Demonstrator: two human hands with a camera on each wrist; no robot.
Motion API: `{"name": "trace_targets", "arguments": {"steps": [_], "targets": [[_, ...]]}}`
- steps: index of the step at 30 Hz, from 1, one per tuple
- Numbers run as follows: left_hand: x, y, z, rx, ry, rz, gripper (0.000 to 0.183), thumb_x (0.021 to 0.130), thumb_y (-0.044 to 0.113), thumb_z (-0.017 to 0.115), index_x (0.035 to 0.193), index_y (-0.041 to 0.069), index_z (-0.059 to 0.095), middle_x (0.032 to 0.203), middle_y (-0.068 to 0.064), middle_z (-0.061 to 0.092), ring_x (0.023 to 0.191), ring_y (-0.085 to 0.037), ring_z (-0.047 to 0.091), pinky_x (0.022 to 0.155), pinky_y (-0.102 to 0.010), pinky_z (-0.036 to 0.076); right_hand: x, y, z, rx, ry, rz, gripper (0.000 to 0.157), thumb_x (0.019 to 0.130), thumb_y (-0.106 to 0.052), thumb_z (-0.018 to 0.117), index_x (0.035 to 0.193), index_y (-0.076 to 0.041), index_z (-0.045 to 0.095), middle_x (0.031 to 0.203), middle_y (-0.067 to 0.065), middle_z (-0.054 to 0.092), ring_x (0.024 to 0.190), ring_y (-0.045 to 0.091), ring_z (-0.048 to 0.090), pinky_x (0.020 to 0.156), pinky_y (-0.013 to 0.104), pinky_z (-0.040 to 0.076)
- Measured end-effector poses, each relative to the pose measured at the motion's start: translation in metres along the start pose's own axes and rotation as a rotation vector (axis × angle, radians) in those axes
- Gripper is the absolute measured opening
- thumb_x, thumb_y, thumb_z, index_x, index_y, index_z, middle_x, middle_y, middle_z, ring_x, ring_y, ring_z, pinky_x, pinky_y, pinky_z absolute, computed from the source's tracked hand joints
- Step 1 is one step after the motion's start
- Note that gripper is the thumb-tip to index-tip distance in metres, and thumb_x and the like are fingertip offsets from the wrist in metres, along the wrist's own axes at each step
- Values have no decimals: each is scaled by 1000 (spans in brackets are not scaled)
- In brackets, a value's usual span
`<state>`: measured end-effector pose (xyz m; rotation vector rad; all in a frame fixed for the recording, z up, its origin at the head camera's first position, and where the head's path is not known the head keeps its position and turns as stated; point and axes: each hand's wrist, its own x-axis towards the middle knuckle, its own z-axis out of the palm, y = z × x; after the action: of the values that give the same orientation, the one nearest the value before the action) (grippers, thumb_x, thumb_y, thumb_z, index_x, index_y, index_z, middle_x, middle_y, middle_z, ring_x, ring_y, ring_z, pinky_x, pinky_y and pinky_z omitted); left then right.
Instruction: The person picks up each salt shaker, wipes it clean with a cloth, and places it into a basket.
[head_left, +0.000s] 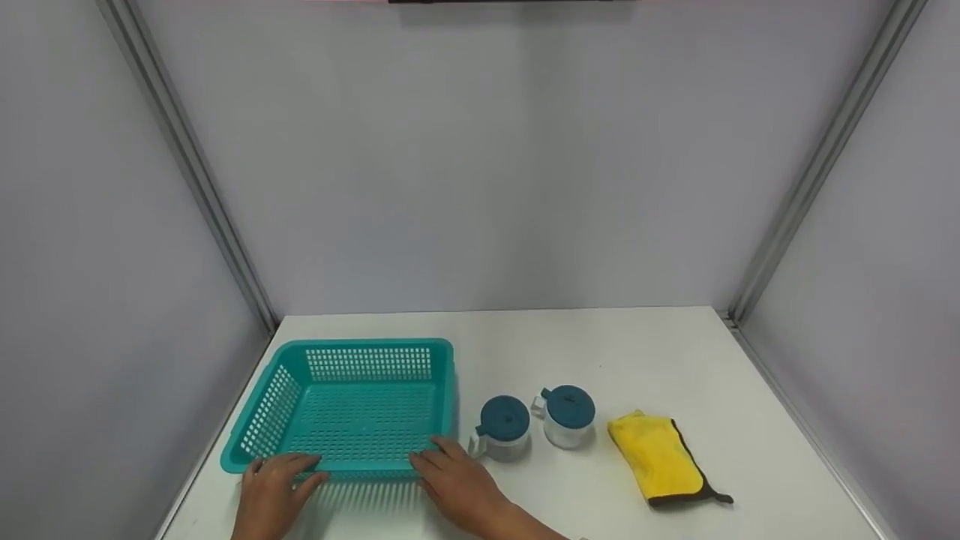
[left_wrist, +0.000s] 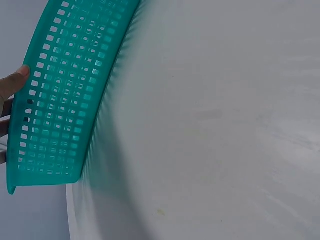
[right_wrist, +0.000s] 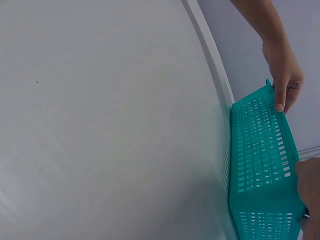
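A teal plastic basket (head_left: 360,412) with slotted sides stands on the left part of the white table. My left hand (head_left: 276,489) grips its near rim towards the left corner, the thumb (left_wrist: 20,75) against the outer wall and the other fingers over the rim. Near the right front corner my right hand (head_left: 466,484) holds the same rim, its fingers reaching over the edge; only part of this hand (right_wrist: 310,192) shows in the right wrist view. No item is visible inside the basket.
Two clear jars with dark blue lids and handles, one nearer (head_left: 505,420) and one farther back (head_left: 570,409), stand right of the basket. A folded yellow cloth (head_left: 660,457) with dark trim lies farther right. Grey walls (head_left: 480,165) enclose the back and sides.
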<state>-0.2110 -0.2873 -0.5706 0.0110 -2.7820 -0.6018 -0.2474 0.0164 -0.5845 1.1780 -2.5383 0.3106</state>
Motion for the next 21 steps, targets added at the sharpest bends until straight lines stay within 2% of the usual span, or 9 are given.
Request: {"name": "trace_targets", "arguments": {"steps": [3, 10, 16, 21], "targets": [[-2, -3, 0, -21, -18, -13, 28, 79, 27, 81, 103, 13, 77, 103, -10, 74, 102, -36, 66, 98, -78, 27, -2, 0, 1, 36, 11, -30, 42, 102, -28, 55, 143, -20, 50, 136, -7, 59, 137, 18, 45, 107, 32, 44], [1, 0, -1, -68, -48, -20, 33, 78, 29, 82, 105, 11, 75, 106, -12, 72, 105, -38, 65, 97, -83, 18, -8, 4, -1, 78, -1, -61, 45, 106, -33, 43, 150, -21, 41, 150, -9, 46, 143, 16, 37, 112, 33, 39], [6, 12, -2, -107, -21, -4, 44, 80, 40, 79, 112, 11, 72, 116, -13, 69, 112, -38, 61, 99, -83, 16, -9, 12, -8, 106, 2, -57, 45, 106, -29, 44, 151, -20, 39, 151, -7, 45, 142, 16, 38, 112, 34, 39], [13, 30, 2, -151, 18, 24, 48, 82, 39, 79, 119, 11, 69, 121, -13, 67, 117, -37, 59, 102, -81, 15, -12, 19, -14, 128, 37, -29, 45, 105, -26, 47, 150, -18, 41, 150, -4, 47, 141, 17, 39, 111, 38, 41]]}}
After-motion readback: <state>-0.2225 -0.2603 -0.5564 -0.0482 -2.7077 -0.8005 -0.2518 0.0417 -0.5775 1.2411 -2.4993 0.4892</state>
